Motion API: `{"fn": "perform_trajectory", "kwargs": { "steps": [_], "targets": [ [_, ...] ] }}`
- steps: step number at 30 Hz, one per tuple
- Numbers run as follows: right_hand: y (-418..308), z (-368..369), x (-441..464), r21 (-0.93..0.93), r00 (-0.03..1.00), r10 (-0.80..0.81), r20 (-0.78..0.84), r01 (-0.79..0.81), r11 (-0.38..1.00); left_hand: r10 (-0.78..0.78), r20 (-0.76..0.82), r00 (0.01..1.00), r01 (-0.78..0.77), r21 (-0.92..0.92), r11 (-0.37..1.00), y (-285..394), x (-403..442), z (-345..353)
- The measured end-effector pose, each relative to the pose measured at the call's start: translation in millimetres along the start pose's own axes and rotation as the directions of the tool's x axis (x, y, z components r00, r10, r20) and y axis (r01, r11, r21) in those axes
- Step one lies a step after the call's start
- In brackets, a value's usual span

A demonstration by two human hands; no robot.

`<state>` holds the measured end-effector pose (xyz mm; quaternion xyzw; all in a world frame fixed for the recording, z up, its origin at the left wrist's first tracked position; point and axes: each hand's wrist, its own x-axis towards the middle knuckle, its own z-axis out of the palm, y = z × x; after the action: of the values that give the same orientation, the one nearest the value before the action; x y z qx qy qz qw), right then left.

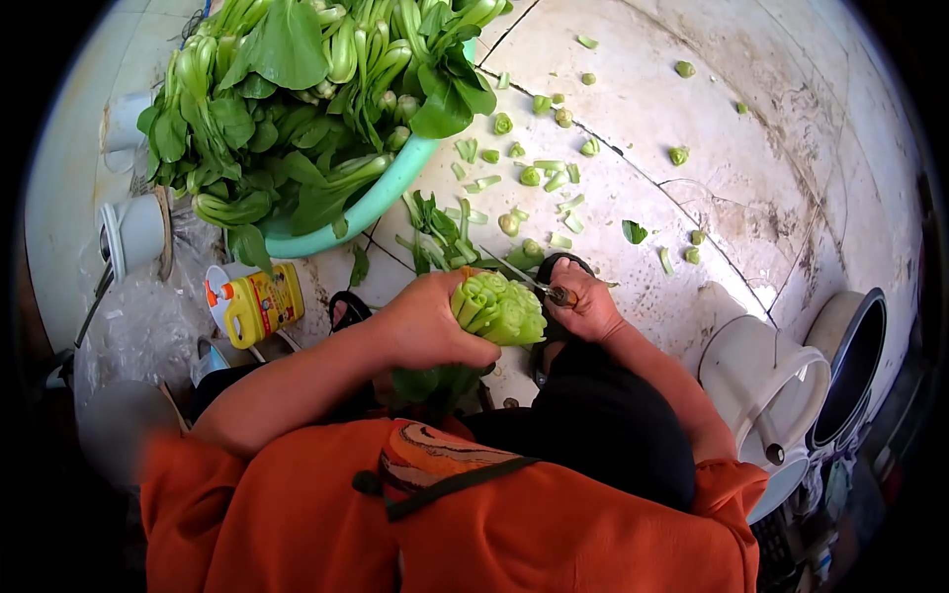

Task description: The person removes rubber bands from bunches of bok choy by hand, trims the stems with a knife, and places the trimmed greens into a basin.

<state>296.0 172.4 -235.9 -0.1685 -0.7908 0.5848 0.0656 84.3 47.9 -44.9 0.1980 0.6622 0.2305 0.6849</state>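
Note:
A bunch of bok choy (502, 308) is wrapped in the fingers of my left hand (427, 321), its pale cut stem ends turned to the right. Its dark leaves hang below that hand, over my lap. My right hand (590, 304) is closed round the wooden handle of a knife (561, 296). The thin blade points up and left, just beyond the bok choy and apart from its cut ends as far as I can see. Ahead to the left, a green basin (395, 188) is heaped with more bok choy (297, 109).
Cut stem ends (530, 176) and leaf scraps (435, 232) litter the tiled floor (633, 148). At left stand a yellow jug (265, 304), a white container (135, 233) and clear plastic (129, 321). White buckets (761, 371) and a dark-lined tub (852, 361) stand at right.

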Motion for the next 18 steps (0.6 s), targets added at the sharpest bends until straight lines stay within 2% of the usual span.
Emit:
{"fn": "perform_trajectory", "kwargs": {
  "steps": [2,3,4,6,8,10,11,12,13,17,18],
  "targets": [
    [13,4,-9,0.007,0.997,-0.036,-0.061,0.037,0.999,0.024,-0.010,1.000,-0.025,-0.096,0.995,2,0,-3],
    [16,3,-7,0.081,0.997,0.040,-0.071,-0.035,0.996,0.076,0.003,0.997,-0.075,-0.116,0.990,1,0,-4],
    [18,2,-5,0.156,0.990,0.115,-0.075,-0.103,0.982,0.079,0.004,0.997,-0.078,-0.113,0.991,1,1,-4],
    [12,2,-3,0.146,0.984,0.160,-0.073,-0.148,0.978,0.186,-0.009,0.983,-0.186,0.012,0.982,-1,2,-6],
    [5,-2,2,0.131,0.979,0.192,-0.071,-0.182,0.975,0.212,-0.050,0.976,-0.215,-0.042,0.976,1,0,-5],
    [-1,-5,2,0.127,0.915,0.401,-0.040,-0.394,0.911,0.252,-0.099,0.963,-0.260,-0.079,0.962,2,-1,-5],
    [8,0,0,0.126,0.890,0.449,-0.077,-0.438,0.890,0.261,-0.096,0.961,-0.274,-0.158,0.949,-2,5,-7],
    [20,3,-2,0.083,0.900,0.415,-0.134,-0.407,0.910,0.284,-0.095,0.954,-0.299,-0.229,0.926,-4,12,-10],
    [10,-2,-1,0.105,0.878,0.459,-0.133,-0.448,0.888,0.314,-0.102,0.944,-0.329,-0.236,0.914,-6,17,-13],
    [-22,-18,1,0.095,0.834,0.544,-0.095,-0.537,0.838,0.139,-0.246,0.959,-0.263,-0.600,0.755,28,25,-20],
    [-15,-17,0,0.009,0.812,0.575,-0.097,-0.577,0.816,0.164,-0.256,0.953,-0.288,-0.591,0.754,45,27,-30]
  ]
}}
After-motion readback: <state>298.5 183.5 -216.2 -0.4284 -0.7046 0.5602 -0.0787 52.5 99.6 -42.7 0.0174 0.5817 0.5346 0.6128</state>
